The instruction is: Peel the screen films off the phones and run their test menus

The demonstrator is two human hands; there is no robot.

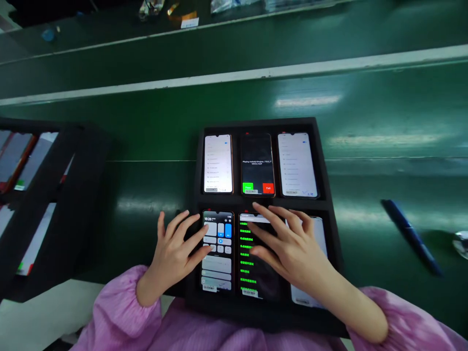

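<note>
A black foam tray (263,314) holds several lit smartphones in two rows. My left hand (179,243) is spread, its fingertips at the lower left phone (216,265), which shows a control panel. Over the lower middle phone (252,273), with green lines of text on black, my right hand (288,239) spreads its fingers; whether they touch the glass I cannot tell. That hand and wrist partly cover the lower right phone (307,296). In the back row, the middle phone (257,158) shows a green and a red button, between two phones with white lists, the left phone (218,163) and the right phone (298,165).
At the left stands another black foam tray (78,214) holding more phones. A dark blue pen (411,236) lies on the green bench (153,122) to the right, near a shiny round object (461,243) at the edge. Clear plastic bags (234,5) lie at the back.
</note>
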